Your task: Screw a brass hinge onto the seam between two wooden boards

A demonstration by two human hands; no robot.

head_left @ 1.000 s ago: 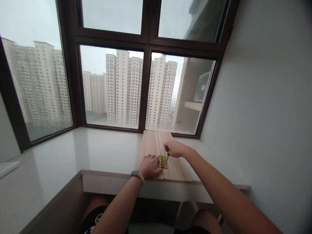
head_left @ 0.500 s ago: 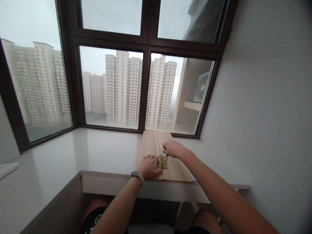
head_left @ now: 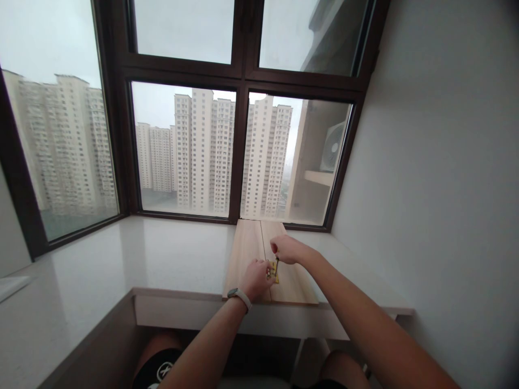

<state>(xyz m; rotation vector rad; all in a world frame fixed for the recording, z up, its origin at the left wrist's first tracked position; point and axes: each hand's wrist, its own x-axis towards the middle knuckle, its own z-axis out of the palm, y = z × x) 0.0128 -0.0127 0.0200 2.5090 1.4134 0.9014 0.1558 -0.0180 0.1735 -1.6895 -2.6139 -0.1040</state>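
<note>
Two light wooden boards (head_left: pixel 249 246) lie side by side on the white counter (head_left: pixel 162 254), running toward the window. A small brass hinge (head_left: pixel 274 273) sits across their seam near the front. My right hand (head_left: pixel 286 249) is closed round a thin screwdriver (head_left: pixel 277 266) held upright, its tip down on the hinge. My left hand (head_left: pixel 256 277), with a watch on the wrist, rests on the left board with its fingertips pressed against the hinge, covering much of it.
A white wall (head_left: pixel 438 178) stands close on the right. Dark-framed windows (head_left: pixel 239 135) run along the back and left of the counter. The counter's front edge drops off above my knees (head_left: pixel 162 367). A pale object (head_left: pixel 10 283) lies at the far left.
My left hand has slid right and now covers more of the hinge. My right hand has stayed over it with the screwdriver. The camera has tilted slightly.
</note>
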